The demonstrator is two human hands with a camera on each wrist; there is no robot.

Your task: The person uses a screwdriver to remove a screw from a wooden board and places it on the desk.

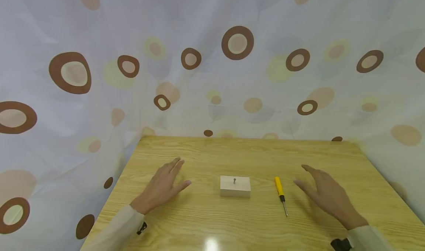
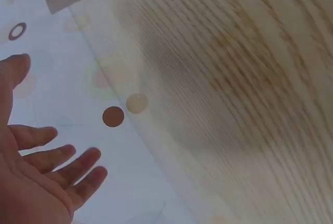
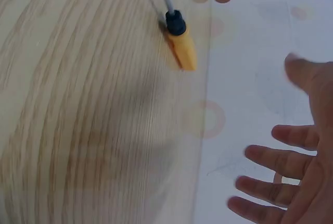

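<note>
Closest in, two pale sleeves [image 1: 116,229] reach up from the bottom edge, with a dark strap [image 1: 341,244] at the right wrist and a small dark clasp [image 1: 142,228] beside the left cuff. A bright glare [image 1: 211,244] sits on the near part of the table [image 1: 212,159], between the forearms. Further on are the hands, well apart, each with a soft shadow on the wood. The left hand [image 1: 162,186] has its fingers extended and loosely spread, the thumb pointing in toward the middle; it holds nothing. The right hand [image 1: 328,195] is much the same, fingers relaxed and parted, thumb turned inward, nothing gripped; the wrist views show both hands with thumbs apart from the fingers. Just beside the right thumb, not touching it, a screwdriver [image 1: 282,198] lies on the table, its metal tip toward the person, its black collar in the middle and its yellow handle pointing away. To the left of it, between the two hands and apart from both, a pale block [image 1: 235,192] rests flat on the wood, with a screw [image 1: 234,181] standing up from its top. Beyond lies the far edge of the table, and behind that hangs a whitish cloth [image 1: 265,89] patterned with brown rings, tan ovals and yellowish spots.
</note>
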